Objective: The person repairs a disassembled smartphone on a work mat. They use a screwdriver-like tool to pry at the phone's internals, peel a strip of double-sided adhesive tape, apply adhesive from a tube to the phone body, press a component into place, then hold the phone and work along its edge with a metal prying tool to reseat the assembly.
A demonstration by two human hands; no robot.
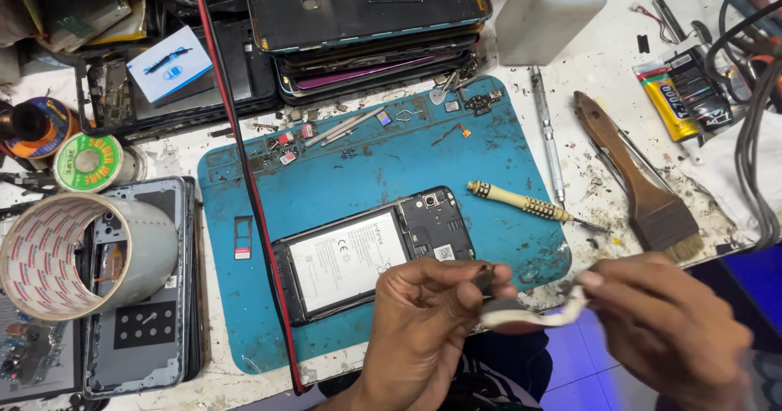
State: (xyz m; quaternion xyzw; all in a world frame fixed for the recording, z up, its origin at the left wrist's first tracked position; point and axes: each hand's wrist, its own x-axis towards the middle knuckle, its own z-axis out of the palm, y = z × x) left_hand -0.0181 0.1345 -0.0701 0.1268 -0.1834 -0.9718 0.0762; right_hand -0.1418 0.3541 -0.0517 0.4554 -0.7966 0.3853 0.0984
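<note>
I see my left hand (423,313) pinching a small dark part (485,277) while my right hand (664,317) pinches the end of a white strip (533,313) stretched between them, over the table edge. The opened phone (371,252) lies back-off on the blue mat (342,175) — battery with its white label showing, reassembly not done. Beyond: a yellow-handled screwdriver (521,203), a yellow-and-black battery pack (680,93) and a blue-and-white box (169,65).

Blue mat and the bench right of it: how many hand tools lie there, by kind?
Screwdriver, cream handle, on the blue mat: 1
Brush, wooden handle, on the bench: 1
Slim metal tool between them: 1
Total: 3
Both hands are off the tools, pinching a whitish strip.
</note>
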